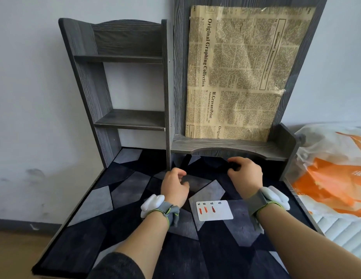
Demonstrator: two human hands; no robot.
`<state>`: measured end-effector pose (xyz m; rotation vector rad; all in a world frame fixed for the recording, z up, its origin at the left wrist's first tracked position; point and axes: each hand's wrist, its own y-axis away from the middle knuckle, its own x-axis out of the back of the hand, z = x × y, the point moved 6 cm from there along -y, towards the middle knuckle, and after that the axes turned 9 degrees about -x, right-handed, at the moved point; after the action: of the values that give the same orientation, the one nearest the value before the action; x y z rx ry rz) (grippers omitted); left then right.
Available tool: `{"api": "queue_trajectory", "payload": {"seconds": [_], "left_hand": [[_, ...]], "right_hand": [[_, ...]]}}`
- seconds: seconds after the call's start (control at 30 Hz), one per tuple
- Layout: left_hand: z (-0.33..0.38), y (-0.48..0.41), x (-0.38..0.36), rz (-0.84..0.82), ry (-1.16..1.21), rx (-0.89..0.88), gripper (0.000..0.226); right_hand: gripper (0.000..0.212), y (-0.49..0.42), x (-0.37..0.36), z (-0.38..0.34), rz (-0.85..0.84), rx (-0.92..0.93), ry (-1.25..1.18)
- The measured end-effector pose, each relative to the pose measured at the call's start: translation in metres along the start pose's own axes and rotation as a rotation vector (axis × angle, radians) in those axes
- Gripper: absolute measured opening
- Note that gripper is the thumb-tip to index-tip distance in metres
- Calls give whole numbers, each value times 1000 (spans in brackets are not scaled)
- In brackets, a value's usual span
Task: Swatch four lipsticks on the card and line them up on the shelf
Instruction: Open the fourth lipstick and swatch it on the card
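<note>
1. Currently I'm watching the right hand (245, 174) reaching toward the back edge of the table (123, 184), just under the low shelf (226, 147). Its fingers and thumb are curling round a small dark object (234, 165). It's too dark there for me to say whether it's a lipstick.
2. The left hand (174, 188) is hovering over the middle of the table, nearer the back edge than the front and apart from the right hand. Its fingers are curling in toward the thumb. I can't tell whether it's clenched on nothing or pinching something.
3. The card (214, 210) is lying flat, right of the table's middle and between the two wrists, well in from the front and right edges. It's showing the labels 01, 02, 03 and 05. Three orange-red swatches (205, 210) are sitting under the first three.
4. Neither hand is touching the card.
5. A dark patchwork mat (91, 200) is covering the tabletop.
6. A taller shelf unit (131, 117) is standing at the back left corner, with two boards showing.
7. A sheet of yellowed newsprint (244, 71) is hanging on the back panel above the low shelf.
8. Both wrists are wearing grey bands (167, 211) with white pods attached.
9. An orange-and-white plastic bag (332, 178) is sitting off the right edge of the table.
</note>
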<state>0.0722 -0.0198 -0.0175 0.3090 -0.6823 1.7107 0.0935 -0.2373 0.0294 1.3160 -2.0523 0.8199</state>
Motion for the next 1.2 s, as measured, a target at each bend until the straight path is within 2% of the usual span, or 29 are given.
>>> {"api": "queue_trajectory", "payload": {"seconds": [0.17, 0.37, 0.47, 0.57, 0.7, 0.77, 0.93, 1.2], "left_hand": [[-3, -8, -2, -14, -139, -34, 32], [5, -23, -13, -133, -352, -116, 45], [8, -28, -11, -118, -406, -99, 35], [13, -31, -15, -112, -493, -154, 24], [11, -43, -23, -182, -593, -157, 45], [8, -49, -23, -213, -598, -144, 45], [6, -48, -19, -145, -500, -137, 15], [2, -37, -10, -102, -354, -101, 34]], "right_hand": [[32, -5, -16, 0, -6, 70, 118], [26, -8, -31, 1, -75, 131, 277], [22, -10, -34, 5, -91, 121, 270], [19, -11, -34, 5, -75, 138, 243], [17, -13, -32, 5, -58, 145, 217], [17, -14, -32, 5, -62, 149, 206], [18, -12, -33, 5, -83, 174, 182], [17, -6, -23, -1, -71, 180, 128]]}}
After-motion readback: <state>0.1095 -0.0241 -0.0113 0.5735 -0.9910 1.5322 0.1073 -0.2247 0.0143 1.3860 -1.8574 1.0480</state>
